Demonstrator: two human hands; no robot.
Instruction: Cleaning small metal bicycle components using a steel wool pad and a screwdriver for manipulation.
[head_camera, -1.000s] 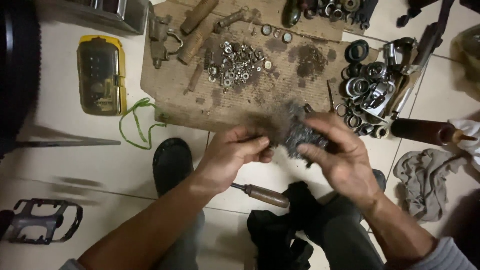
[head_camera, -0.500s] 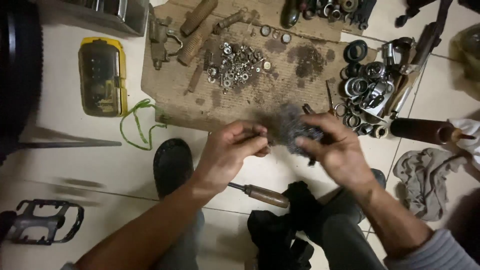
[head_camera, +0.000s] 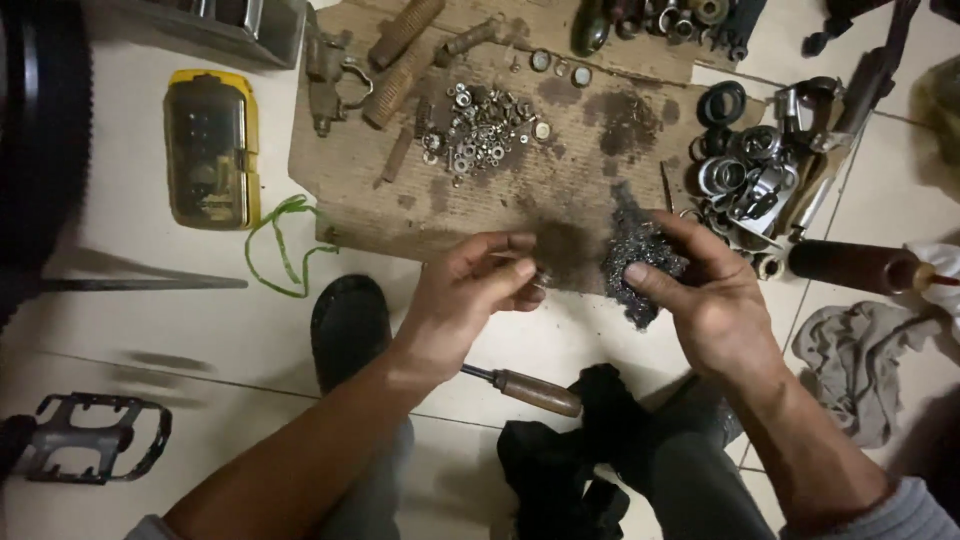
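Over the greasy cardboard sheet (head_camera: 400, 190), right hand (head_camera: 715, 300) clenched around a wad of steel wool (head_camera: 640, 262), left hand (head_camera: 470, 295) pinching some small part at the fingertips, too blurred to identify. Best scrubbed with short firm strokes, part turned between passes, kept above the cardboard, clear of the loose nuts (head_camera: 475, 125).

A yellow case (head_camera: 211, 148) lies beside stained cardboard (head_camera: 400, 190) bearing nuts (head_camera: 478, 128).

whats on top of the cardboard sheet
On the cardboard sheet lie a pile of nuts and washers, two rusty threaded rods and dark grease stains. Both hands cover its near edge.
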